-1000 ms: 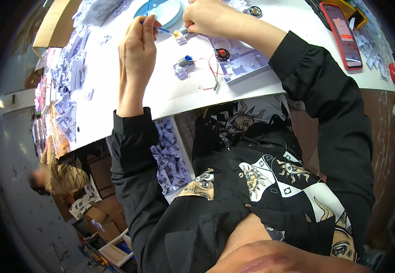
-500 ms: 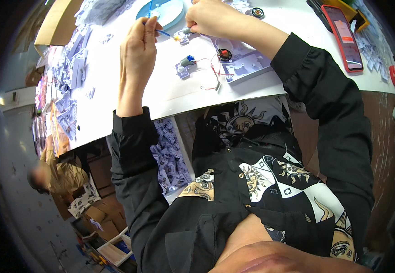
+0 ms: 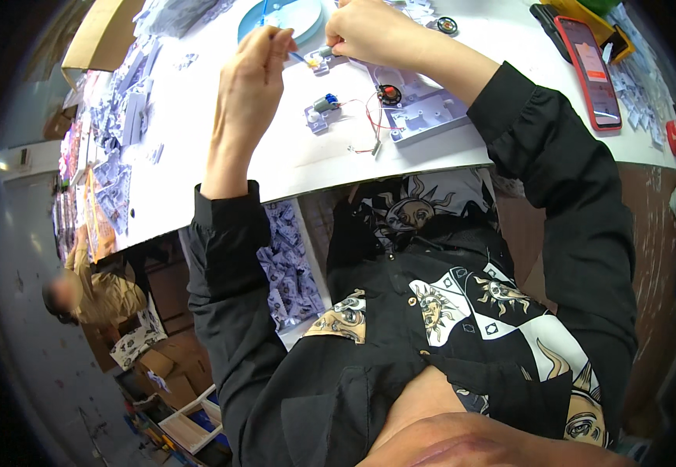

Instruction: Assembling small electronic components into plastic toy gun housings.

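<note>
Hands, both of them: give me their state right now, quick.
Left hand: closed, pinching a thin blue-handled tool.
Right hand: closed on a small grey part on the white table.

Black long-sleeved shirt (image 3: 400,327), white-gold sun-face print, buttoned cuffs.

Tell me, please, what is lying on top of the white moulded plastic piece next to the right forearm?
On the white plastic piece sits a small round black-and-red part with thin red wires trailing off it. The right forearm covers its far edge.
</note>
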A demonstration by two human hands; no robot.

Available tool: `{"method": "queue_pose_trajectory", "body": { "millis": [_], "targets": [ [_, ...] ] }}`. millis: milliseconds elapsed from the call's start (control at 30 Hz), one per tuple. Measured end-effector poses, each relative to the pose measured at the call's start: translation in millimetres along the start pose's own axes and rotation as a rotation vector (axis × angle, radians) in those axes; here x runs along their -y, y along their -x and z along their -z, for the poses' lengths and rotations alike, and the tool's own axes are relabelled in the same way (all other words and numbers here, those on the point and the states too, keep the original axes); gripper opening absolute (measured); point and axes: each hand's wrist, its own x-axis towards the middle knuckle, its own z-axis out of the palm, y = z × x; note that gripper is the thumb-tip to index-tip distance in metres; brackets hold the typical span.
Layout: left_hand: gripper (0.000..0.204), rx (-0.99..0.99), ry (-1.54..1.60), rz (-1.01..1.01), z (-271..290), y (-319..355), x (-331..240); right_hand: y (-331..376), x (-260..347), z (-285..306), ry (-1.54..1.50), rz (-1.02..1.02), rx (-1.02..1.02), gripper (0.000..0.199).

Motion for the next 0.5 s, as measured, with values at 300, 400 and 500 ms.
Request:
{"method": "queue_pose_trajectory", "body": {
  "millis": [300, 400, 500],
  "targets": [
    [0.022, -0.007, 0.009, 0.053, 0, 1, -4, -1, 4, 0, 0.067, -0.06, 0.0, 0.009],
    [0.022, -0.012, 0.016, 0.026, -6, 1, -4, 1, 6, -2, 0.075, -0.058, 0.001, 0.01],
    [0.021, 0.025, -0.022, 0.029, 4, 4, -3, 1, 3, -3, 0.029, -0.027, -0.012, 0.011]
  ]
}}
